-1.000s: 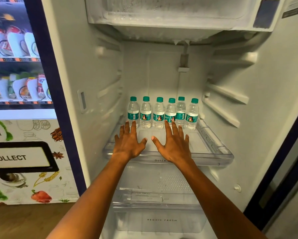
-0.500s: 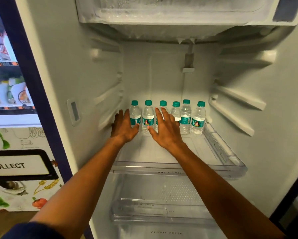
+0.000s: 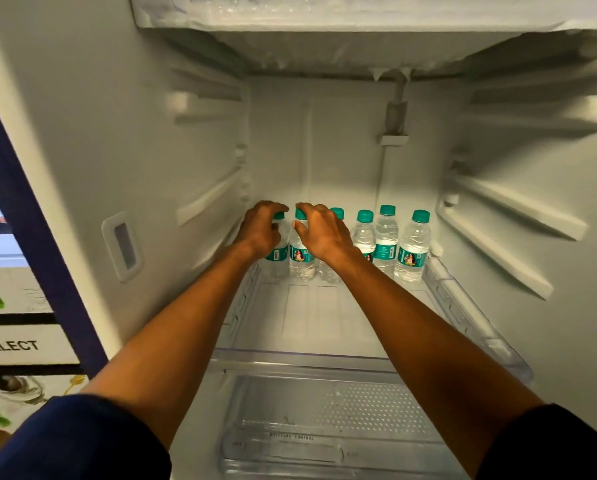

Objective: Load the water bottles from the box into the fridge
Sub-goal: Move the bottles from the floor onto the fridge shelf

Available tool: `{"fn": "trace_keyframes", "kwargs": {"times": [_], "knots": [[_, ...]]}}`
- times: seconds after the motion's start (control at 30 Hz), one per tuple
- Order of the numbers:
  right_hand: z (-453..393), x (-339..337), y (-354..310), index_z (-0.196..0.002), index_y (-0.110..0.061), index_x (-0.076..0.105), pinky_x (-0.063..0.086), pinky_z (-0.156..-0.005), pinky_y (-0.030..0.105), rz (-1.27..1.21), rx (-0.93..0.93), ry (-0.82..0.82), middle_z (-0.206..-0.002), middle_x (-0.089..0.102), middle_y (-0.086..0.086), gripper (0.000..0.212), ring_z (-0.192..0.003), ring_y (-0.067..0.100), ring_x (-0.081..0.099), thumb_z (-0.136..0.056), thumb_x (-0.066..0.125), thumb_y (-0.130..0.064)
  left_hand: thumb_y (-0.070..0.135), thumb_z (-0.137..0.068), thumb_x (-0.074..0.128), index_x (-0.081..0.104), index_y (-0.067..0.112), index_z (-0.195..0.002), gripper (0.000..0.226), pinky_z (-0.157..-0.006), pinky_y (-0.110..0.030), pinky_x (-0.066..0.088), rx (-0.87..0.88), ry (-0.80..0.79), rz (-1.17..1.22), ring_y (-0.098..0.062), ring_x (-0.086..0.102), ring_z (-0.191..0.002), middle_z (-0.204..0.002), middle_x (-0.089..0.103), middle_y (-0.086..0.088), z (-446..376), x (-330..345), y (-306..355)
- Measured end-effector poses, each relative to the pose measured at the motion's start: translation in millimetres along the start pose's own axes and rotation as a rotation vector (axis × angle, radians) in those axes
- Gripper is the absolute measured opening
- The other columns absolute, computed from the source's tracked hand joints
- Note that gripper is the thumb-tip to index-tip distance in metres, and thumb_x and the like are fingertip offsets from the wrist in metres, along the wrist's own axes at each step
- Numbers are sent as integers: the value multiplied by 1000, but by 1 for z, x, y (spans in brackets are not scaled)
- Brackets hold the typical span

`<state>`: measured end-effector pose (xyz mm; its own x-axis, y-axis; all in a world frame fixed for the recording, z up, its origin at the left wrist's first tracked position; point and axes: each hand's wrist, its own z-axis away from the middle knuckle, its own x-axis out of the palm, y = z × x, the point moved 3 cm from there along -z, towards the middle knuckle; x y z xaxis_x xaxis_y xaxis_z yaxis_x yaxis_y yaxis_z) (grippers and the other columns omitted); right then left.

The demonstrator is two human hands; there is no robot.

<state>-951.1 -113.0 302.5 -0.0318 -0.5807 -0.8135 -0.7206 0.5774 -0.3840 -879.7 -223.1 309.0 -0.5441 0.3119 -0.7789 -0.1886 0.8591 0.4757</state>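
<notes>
Both hands advanced from shelf front: left hand grips the leftmost bottle, right hand curls over its neighbour, grasp uncertain; row stands at shelf rear; nudging risks toppling.

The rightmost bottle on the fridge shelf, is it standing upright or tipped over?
Upright. The rightmost bottle stands on its base on the clear shelf, green cap on top.
</notes>
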Motion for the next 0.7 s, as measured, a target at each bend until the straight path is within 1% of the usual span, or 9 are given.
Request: {"fn": "trace_keyframes", "kwargs": {"times": [0.07, 0.13, 0.23, 0.33, 0.4, 0.47, 0.5, 0.63, 0.7], "knots": [[1, -3, 0, -135, -20, 48, 51, -86, 35, -37, 13, 49, -131, 57, 10, 42, -112, 28, 59, -96, 60, -32, -10, -90, 55, 61, 9, -128, 43, -103, -37, 47, 28, 32, -30, -30, 55, -121, -130, 55, -14, -1, -2, 2], [4, -6, -1, -123, -19, 51, 49, -79, 30, -81, 21, 79, -122, 60, 10, 34, -104, 25, 60, -94, 64, -30, -8, -90, 57, 62, 11, -126, 41, -98, -37, 49, 74, 30, -101, -31, 57, -115, -124, 57, -15, 2, -3, 5], [13, -10, -2, -116, -16, 52, 47, -78, 26, -210, 33, 70, -117, 61, 11, 32, -101, 23, 60, -90, 70, -24, -5, -90, 58, 60, 9, -127, 39, -96, -39, 50, 112, 0, -183, -33, 56, -114, -121, 59, -17, 11, -6, 11], [24, -17, -5, -120, -17, 51, 47, -80, 25, -315, 45, 25, -120, 59, 11, 38, -100, 19, 58, -88, 72, -19, -4, -90, 59, 58, 7, -126, 37, -93, -40, 50, 98, 0, -248, -34, 55, -112, -120, 59, -18, 20, -11, 13], [32, -24, -8, -124, -19, 48, 46, -79, 24, -352, 51, -17, -123, 57, 12, 42, -96, 17, 53, -89, 71, -17, -1, -91, 60, 57, 7, -125, 35, -87, -35, 49, 83, 1, -276, -34, 56, -107, -118, 57, -18, 29, -16, 15], [37, -30, -12, -128, -23, 44, 46, -79, 26, -350, 37, -57, -124, 56, 13, 46, -94, 18, 54, -90, 70, -17, 0, -91, 61, 57, 6, -124, 34, -81, -31, 46, 70, -2, -302, -34, 56, -103, -116, 55, -18, 38, -20, 18], [40, -33, -14, -129, -24, 42, 47, -79, 26, -344, 26, -79, -124, 57, 13, 48, -95, 19, 56, -90, 70, -18, 0, -91, 60, 57, 6, -124, 34, -81, -31, 46, 66, -5, -311, -34, 56, -103, -116, 55, -18, 43, -22, 20], [56, -43, -22, -135, -26, 36, 51, -82, 30, -363, -10, -190, -121, 59, 12, 55, -98, 22, 60, -91, 68, -17, 5, -94, 58, 56, 5, -126, 32, -89, -38, 52, 70, -51, -325, -35, 56, -104, -117, 54, -19, 62, -32, 25], [67, -49, -25, -137, -27, 35, 51, -80, 29, -378, -41, -233, -120, 60, 11, 58, -97, 21, 60, -91, 68, -16, 11, -97, 56, 53, 5, -128, 32, -92, -43, 51, 78, -94, -352, -36, 55, -105, -118, 52, -19, 72, -38, 28]]}}
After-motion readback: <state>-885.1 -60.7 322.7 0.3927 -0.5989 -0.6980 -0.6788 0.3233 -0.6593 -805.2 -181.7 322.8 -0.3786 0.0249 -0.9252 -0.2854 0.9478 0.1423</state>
